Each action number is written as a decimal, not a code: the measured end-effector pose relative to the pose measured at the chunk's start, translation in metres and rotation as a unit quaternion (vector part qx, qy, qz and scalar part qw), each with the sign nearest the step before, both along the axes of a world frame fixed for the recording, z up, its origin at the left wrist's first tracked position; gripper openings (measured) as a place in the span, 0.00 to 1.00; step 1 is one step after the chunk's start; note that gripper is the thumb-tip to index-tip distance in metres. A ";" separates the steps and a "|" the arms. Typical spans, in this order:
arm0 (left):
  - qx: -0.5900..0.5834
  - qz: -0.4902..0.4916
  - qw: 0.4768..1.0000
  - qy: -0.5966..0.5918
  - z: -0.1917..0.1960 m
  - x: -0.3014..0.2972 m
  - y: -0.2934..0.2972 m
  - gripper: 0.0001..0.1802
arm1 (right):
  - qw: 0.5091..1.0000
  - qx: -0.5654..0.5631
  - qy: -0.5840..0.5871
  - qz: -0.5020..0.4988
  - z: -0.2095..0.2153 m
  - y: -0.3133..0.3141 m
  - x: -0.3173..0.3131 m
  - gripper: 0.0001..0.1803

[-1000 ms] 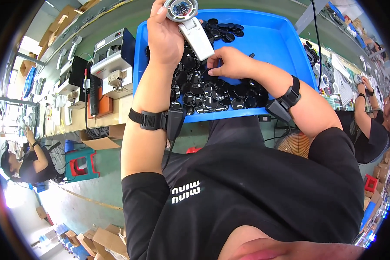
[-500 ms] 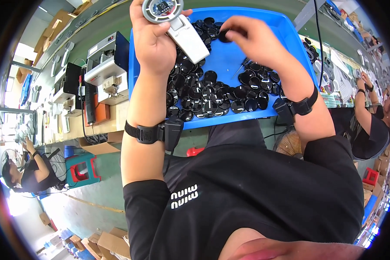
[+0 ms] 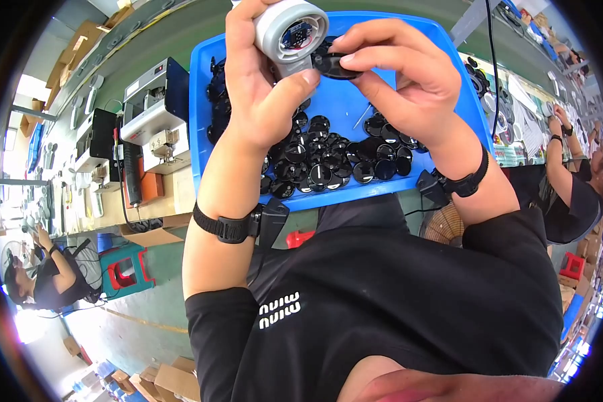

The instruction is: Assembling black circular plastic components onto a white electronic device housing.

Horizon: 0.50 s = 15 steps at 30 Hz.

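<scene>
My left hand (image 3: 264,100) is closed around a white-and-grey handheld device (image 3: 269,35) with a round head. The head is tilted toward me, and a small circuit board shows inside its opening. Between thumb and fingertips, my right hand (image 3: 419,84) pinches a glossy black disc (image 3: 336,68), close beside the device's lower rim. Both hands are above a blue plastic tray (image 3: 355,192) in which many similar black discs (image 3: 318,149) lie heaped. A thin dark tool (image 3: 363,117), partly hidden, rests among them.
Left of the tray, grey-and-black bench machines (image 3: 155,100) stand on the worktable, with a black-handled tool (image 3: 134,175) by an orange box (image 3: 153,179). A dark cable (image 3: 494,74) hangs at right. Co-workers sit at left (image 3: 57,271) and right (image 3: 576,194); a green-and-red stool (image 3: 141,268) is on the floor.
My right hand has brought the black disc left to the device. My left hand has turned the device's head toward me and shifted slightly right. The tray sits a little further left.
</scene>
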<state>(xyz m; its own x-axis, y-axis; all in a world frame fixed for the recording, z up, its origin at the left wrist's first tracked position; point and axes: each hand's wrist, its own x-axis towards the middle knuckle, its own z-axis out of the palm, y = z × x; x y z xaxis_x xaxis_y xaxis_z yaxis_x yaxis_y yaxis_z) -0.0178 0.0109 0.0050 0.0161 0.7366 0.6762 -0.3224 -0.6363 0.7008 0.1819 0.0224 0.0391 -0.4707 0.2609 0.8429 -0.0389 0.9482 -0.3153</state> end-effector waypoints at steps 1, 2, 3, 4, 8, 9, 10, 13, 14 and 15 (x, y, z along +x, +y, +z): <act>0.029 -0.006 1.000 -0.011 0.000 0.001 0.002 0.48 | 1.000 -0.001 -0.001 -0.001 -0.001 -0.002 0.002 0.17; 0.047 -0.008 0.999 -0.018 0.000 0.002 0.001 0.49 | 1.000 0.010 -0.003 -0.025 -0.002 -0.003 0.004 0.18; 0.046 -0.009 0.999 -0.018 0.000 0.002 0.000 0.49 | 0.999 0.020 -0.006 -0.049 -0.003 -0.004 0.005 0.19; 0.056 0.000 0.998 -0.005 0.001 0.003 -0.001 0.49 | 0.999 0.019 -0.006 -0.050 -0.004 -0.005 0.005 0.19; 0.205 0.087 0.965 0.137 0.005 -0.003 0.006 0.48 | 0.998 0.017 0.015 -0.061 -0.006 -0.005 0.001 0.20; 0.204 0.086 0.966 0.137 0.006 -0.003 0.007 0.48 | 0.998 0.027 0.028 -0.059 -0.006 -0.005 0.000 0.20; 0.243 0.126 0.947 0.169 0.007 -0.003 0.008 0.48 | 0.998 0.026 0.029 -0.059 -0.006 -0.005 0.000 0.20; 0.303 0.121 0.926 0.191 0.003 -0.013 0.019 0.47 | 0.999 0.020 0.021 -0.045 -0.007 -0.007 0.000 0.20; 0.300 0.152 0.915 0.221 0.007 -0.011 0.014 0.47 | 0.998 0.021 0.023 -0.050 -0.007 -0.008 0.001 0.20; 0.297 0.183 0.903 0.251 0.009 -0.009 0.011 0.46 | 0.998 0.022 0.024 -0.055 -0.007 -0.008 0.002 0.20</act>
<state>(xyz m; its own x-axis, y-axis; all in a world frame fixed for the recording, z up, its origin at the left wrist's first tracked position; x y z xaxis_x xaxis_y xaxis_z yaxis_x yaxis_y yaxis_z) -0.0271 0.0218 0.0140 0.2597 0.2641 0.9289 0.2485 -0.9478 0.2000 0.1842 0.0149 0.0318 -0.3996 0.2708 0.8758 0.0517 0.9605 -0.2734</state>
